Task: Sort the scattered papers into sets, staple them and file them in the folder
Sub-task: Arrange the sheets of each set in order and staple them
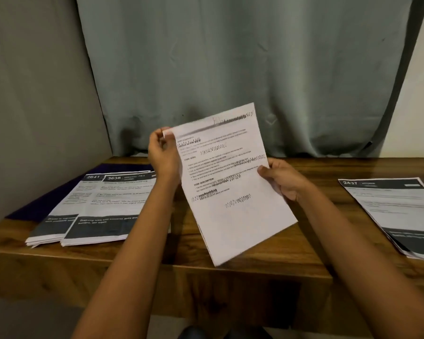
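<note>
**Fig. 1. Held sheets between two groups of sorted piles**

Along the left edge of the tabletop point(279, 260), a dark purple flat item point(32, 206), judged to be the folder, was seen lying partly under two overlapping piles: one headed 2641 point(64, 211) and, just to its right, one headed 3638 point(113, 206). The left hand point(163, 155) was raised above the middle of the tabletop, thumb and fingertips pinching the upper left corner of the held sheets point(233, 189). These sheets were held up off the wood, printed face toward the camera. Their long axis was tilted, running from the far upper corner down toward the front edge of the tabletop. Whether one sheet or several were held could not be told with certainty. The right hand point(283, 178) was closed on their right edge, thumb on the printed face and fingers behind. At the right edge of the tabletop a third pile, headed 2437 point(397, 211), was laid well apart from the hands. No stapler was in view.

The sorting step was judged to be in hand. The held sheets were placed between the pile groups: the 3638 pile lay just beside the left forearm, the 2437 pile farther out past the right hand. The left side was therefore judged the shorter reach.
</note>
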Tool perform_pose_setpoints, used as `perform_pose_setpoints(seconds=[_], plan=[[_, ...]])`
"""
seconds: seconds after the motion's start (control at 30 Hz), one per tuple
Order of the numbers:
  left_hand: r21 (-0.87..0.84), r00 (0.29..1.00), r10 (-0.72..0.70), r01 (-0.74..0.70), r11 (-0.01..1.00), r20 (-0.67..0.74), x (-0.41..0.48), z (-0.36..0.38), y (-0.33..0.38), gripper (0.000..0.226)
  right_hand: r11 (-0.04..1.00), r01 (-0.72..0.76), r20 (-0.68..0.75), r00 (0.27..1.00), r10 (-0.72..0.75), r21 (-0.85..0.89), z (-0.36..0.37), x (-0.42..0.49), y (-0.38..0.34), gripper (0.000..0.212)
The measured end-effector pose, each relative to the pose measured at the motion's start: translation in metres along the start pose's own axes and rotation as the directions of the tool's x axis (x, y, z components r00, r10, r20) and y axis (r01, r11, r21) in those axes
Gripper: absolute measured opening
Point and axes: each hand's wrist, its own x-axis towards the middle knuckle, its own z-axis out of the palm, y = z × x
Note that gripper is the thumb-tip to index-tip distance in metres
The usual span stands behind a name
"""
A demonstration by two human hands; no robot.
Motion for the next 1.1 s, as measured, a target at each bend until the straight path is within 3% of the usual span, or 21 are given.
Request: perform_pose_setpoints(seconds=[0.13, 0.2, 0.27, 0.43, 0.63, 0.77, 0.9, 1.1], plan=[[0.163, 0.954, 0.219, -0.253, 0.954, 0.204, -0.005, 0.002, 0.032, 0.039, 0.970, 0.234, -0.140, 0.964, -0.224, 0.059, 0.023, 0.000, -0.015, 0.018], [0.260, 0.927, 0.215, -0.299, 0.918, 0.308, -0.017, -0.007, 0.027, 0.059, 0.949, 0.305, -0.190, 0.939, -0.288, 0.072, 0.033, -0.004, -0.012, 0.018], [0.349, 0.916, 0.178, -0.309, 0.885, 0.360, -0.031, -0.018, 0.009, 0.064, 0.937, 0.335, -0.239, 0.922, -0.303, 0.104, 0.040, -0.005, 0.000, 0.020], [0.435, 0.928, 0.076, -0.242, 0.867, 0.365, -0.048, -0.038, -0.033, 0.033, 0.977, 0.213, -0.271, 0.942, -0.200, 0.020, 0.046, -0.015, 0.024, 0.021], [0.483, 0.943, 0.062, -0.224, 0.846, 0.327, -0.044, -0.040, -0.026, 0.026, 0.964, 0.091, -0.345, 0.922, -0.176, -0.248, 0.054, -0.014, 0.021, 0.027], [0.554, 0.972, -0.036, -0.101, 0.826, 0.231, -0.030, -0.054, -0.005, 0.029, 0.914, 0.054, -0.352, 0.912, -0.209, -0.401, 0.076, -0.004, 0.011, 0.023], [0.690, 0.991, -0.051, -0.051, 0.722, 0.127, -0.015, -0.085, 0.008, 0.035, 0.892, 0.020, -0.386, 0.897, -0.216, -0.452, 0.117, 0.006, 0.017, 0.015], [0.883, 0.988, -0.010, -0.132, 0.450, 0.153, -0.004, -0.132, 0.001, 0.033, 0.827, -0.094, -0.326, 0.939, -0.112, -0.554, 0.173, 0.022, 0.048, 0.019]])
